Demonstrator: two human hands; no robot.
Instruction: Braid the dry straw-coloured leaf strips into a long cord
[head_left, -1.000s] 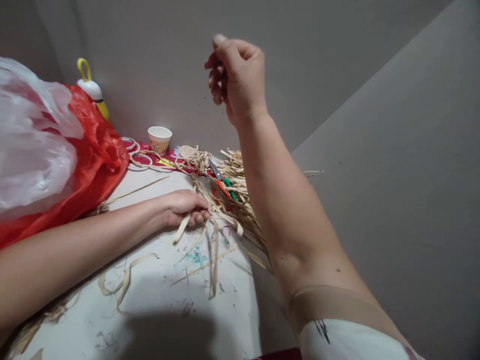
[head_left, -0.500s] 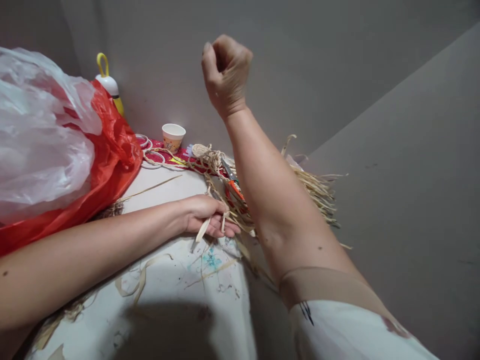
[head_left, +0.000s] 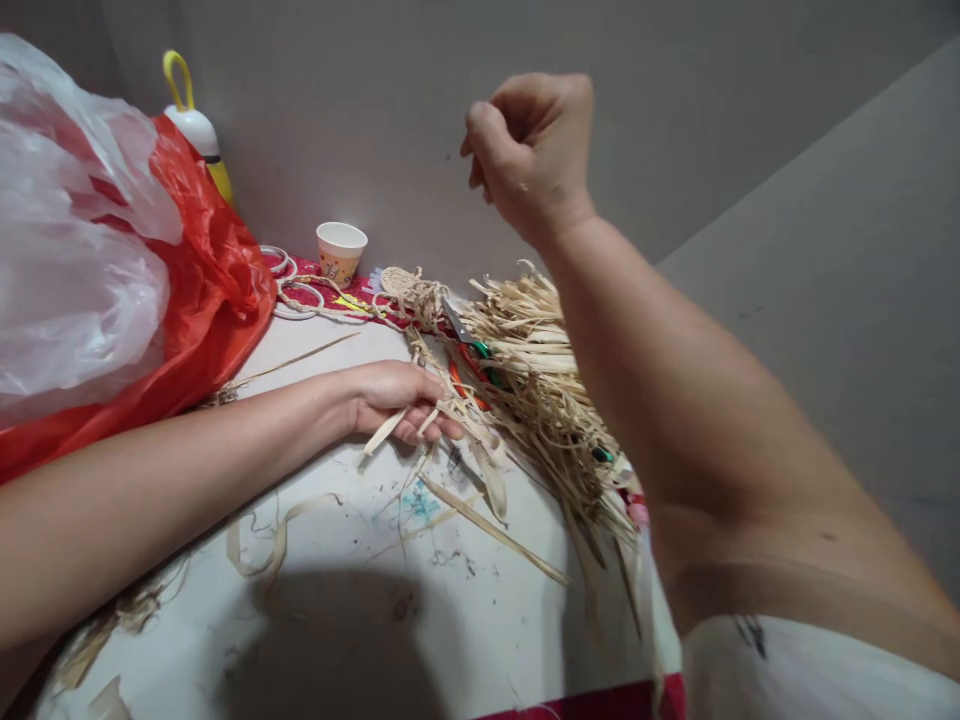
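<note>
My left hand [head_left: 401,402] rests palm up over the white table [head_left: 360,530], its fingers curled around pale dry straw strips [head_left: 384,436]. More strips lie just right of its fingertips. High above the table, in front of the grey wall, my right hand [head_left: 536,150] is closed with the fingers curled in; anything inside the fist is hidden. Below and beside my right forearm spreads a large bundle of dry straw [head_left: 532,340]. Scissors [head_left: 459,325] with green on the handle lie at the bundle's left edge, near an orange handle.
White and red plastic bags [head_left: 217,270] fill the left side. Behind them stands a yellow and white bottle [head_left: 196,135]. At the back are a paper cup [head_left: 340,255], white rings [head_left: 298,300], a braided cord and a small woven disc [head_left: 397,281]. Loose strips [head_left: 281,540] lie in front.
My right hand and forearm have moved right, uncovering more of the straw bundle and the green scissors handle. My left hand appears slightly higher and further left, still with the strips.
</note>
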